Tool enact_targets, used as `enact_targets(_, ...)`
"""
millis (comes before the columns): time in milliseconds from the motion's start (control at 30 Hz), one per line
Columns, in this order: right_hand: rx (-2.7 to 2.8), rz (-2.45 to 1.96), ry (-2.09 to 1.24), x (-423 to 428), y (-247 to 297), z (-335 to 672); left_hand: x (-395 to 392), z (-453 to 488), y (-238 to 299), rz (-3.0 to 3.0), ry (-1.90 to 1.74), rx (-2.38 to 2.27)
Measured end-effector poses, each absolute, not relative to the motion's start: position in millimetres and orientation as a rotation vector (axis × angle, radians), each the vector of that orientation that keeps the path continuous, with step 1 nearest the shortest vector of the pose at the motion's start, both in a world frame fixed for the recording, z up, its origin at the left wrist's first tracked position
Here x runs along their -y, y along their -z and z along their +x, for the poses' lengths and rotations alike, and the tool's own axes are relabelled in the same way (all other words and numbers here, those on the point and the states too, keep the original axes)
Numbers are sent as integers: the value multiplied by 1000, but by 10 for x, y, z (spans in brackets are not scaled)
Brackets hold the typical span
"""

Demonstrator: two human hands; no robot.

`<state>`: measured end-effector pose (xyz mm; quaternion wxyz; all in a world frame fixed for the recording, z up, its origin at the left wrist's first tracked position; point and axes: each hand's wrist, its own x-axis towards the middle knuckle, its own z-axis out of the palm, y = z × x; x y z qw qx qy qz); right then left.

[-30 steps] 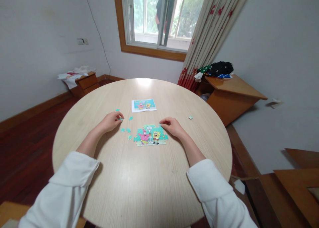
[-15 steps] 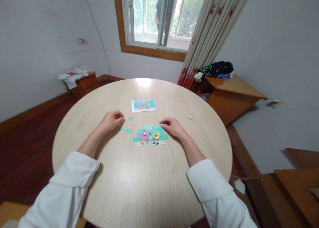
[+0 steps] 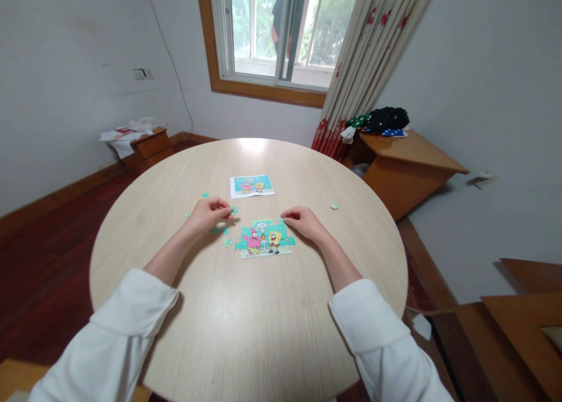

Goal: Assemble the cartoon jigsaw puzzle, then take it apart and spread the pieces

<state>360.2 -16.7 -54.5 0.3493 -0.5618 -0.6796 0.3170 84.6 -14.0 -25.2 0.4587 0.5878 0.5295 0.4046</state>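
Note:
A partly joined jigsaw puzzle (image 3: 264,238) with pink, white and yellow cartoon figures on turquoise lies on the round table (image 3: 246,320). My left hand (image 3: 211,212), left of it, is closed with a small turquoise puzzle piece (image 3: 234,210) at its fingertips. My right hand (image 3: 304,220) is pinched at the puzzle's upper right corner, its fingertips on a piece there. Several loose pieces (image 3: 225,230) lie beside and below my left hand. Another loose piece (image 3: 205,195) lies behind that hand.
A printed reference picture (image 3: 252,186) lies behind the puzzle. One pale piece (image 3: 334,206) sits apart on the right. Beyond the table are a wooden cabinet (image 3: 408,156) with cloths on top, a curtain (image 3: 373,57) and a window. A person's dark clothing (image 3: 277,16) shows through the glass.
My left hand has moved right to the turquoise piece, which now sits at its fingertips, slightly shifted. Pieces behind the hand have come into view. My right hand stays at the puzzle's corner.

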Motion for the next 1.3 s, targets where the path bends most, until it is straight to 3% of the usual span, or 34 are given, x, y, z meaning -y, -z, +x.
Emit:
enact_targets(533,1851,-1541,-792,168,524,3589,359,1317,352,1247,-923,-1044)
enact_targets(1300,1792,-1545,-817,96,608,3589,388,1341,309,1231,-875,-1095)
